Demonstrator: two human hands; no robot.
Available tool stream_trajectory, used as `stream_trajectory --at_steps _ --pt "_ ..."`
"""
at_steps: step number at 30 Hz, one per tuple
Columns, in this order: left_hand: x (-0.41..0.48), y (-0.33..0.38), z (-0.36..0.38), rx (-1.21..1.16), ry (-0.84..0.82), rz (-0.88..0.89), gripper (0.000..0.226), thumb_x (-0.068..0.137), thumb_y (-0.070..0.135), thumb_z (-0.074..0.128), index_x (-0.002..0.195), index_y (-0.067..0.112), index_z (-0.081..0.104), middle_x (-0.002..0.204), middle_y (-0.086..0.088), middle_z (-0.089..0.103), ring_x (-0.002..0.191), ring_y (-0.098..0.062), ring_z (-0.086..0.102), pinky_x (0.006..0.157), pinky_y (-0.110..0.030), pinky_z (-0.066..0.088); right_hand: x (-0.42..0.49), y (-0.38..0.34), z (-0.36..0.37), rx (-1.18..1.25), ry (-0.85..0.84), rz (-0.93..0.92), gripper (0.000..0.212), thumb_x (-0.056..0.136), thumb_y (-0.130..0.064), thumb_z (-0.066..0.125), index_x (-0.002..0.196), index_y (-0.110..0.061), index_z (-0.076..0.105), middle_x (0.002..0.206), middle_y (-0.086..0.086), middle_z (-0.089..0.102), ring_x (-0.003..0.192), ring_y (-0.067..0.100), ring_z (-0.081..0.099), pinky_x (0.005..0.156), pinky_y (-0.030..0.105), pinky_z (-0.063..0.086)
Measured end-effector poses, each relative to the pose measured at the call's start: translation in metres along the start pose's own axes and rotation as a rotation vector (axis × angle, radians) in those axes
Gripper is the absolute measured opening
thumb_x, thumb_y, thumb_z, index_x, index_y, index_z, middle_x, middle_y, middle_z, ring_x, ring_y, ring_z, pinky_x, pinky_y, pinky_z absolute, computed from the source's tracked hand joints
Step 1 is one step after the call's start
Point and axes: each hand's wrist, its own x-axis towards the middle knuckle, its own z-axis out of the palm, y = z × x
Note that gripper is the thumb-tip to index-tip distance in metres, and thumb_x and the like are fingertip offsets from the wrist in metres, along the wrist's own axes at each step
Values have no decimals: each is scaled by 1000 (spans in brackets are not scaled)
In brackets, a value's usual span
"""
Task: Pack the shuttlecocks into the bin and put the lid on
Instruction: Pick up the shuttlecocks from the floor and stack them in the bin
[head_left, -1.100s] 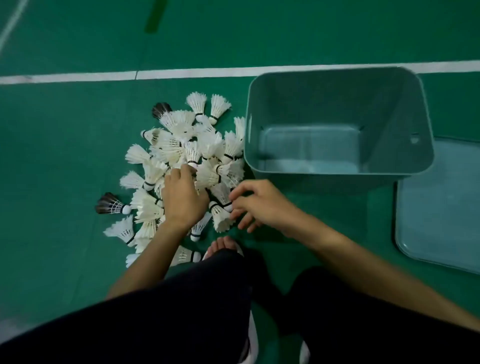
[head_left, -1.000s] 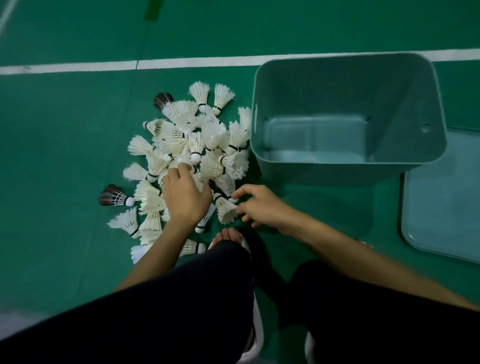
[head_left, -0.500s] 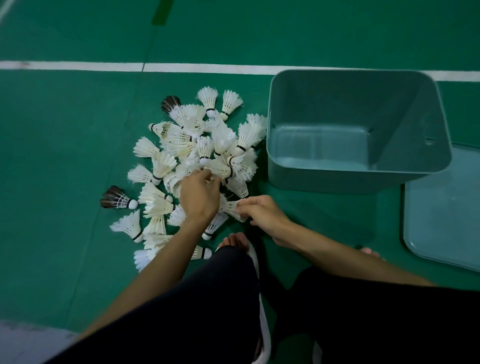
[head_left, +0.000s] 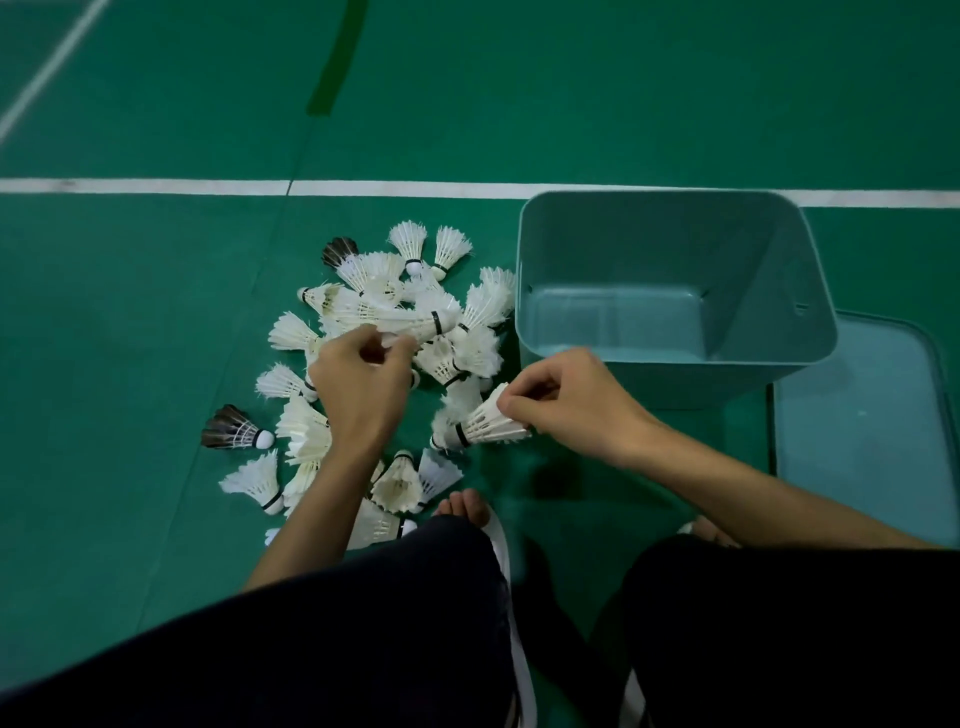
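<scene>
my left hand is grasping a nested stack; my right hand is pinching one shuttlecock by its skirt. i am judging them feather-light and crushable; cork ends hold safer.

Left hand, right hand: fingers curled, pinching.

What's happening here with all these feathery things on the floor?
A person crouching on a green court floor is picking from a pile of shuttlecocks. The left hand grips a white shuttlecock at the pile's middle; the right hand pinches a second shuttlecock by its feathers. The teal bin is empty, and its lid lies flat on the floor to its right.
</scene>
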Motion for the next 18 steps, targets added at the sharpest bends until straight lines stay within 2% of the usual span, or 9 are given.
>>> stream_trajectory --at_steps 1,3,5,8,11,13,15,18 --pt "2 6 -2 -32 7 5 28 86 23 73 62 13 62 56 0 58 47 -5 48 49 -27 43 -1 -7 -9 10 22 -26 10 86 -13 76 77 -12 82 70 -5 77 60 2 65 66 29 58" --pt "5 19 -5 -103 5 21 31 83 28 73 63 8 61 61 -12 62 57 -31 60 56 -43 57 -1 -19 -29 74 98 -61 12 86 -11 78 76 -15 80 70 1 76 59 6 63 65 36 57" --pt "9 34 -5 -152 -8 40 34 81 31 73 63 6 60 66 -19 64 67 -41 65 63 -53 59 -1 -30 -55 181 206 -74 14 89 -12 77 75 -11 80 68 11 75 59 13 62 60 41 56" --pt "12 62 -2 -227 -41 91 31 82 28 74 62 9 60 62 -12 63 66 -40 65 64 -57 59 2 -36 -102 358 382 3 24 93 -20 71 75 -7 78 66 5 74 57 13 63 60 34 54" --pt "18 89 10 -317 -87 116 33 83 24 76 55 19 58 53 9 55 60 -30 61 67 -59 59 16 -22 -138 403 469 163 34 93 -34 67 77 -6 78 78 8 78 64 15 65 68 35 55" --pt "23 105 26 -385 -124 120 29 83 22 77 58 16 61 53 10 56 59 -25 59 69 -59 59 36 -1 -149 399 446 299 44 94 -42 63 85 -1 79 84 12 79 73 20 68 74 34 54" --pt "26 120 49 -481 -175 61 26 83 18 76 71 -3 65 62 5 66 61 -19 63 72 -55 60 63 25 -150 400 373 419 47 95 -43 60 90 0 79 78 10 78 77 23 69 77 34 53" --pt "30 129 91 -552 -269 -45 25 87 8 74 77 -13 64 79 -10 76 67 -17 70 73 -49 60 108 62 -140 400 251 505 26 96 -21 58 94 -2 75 73 4 77 83 24 68 74 31 53"
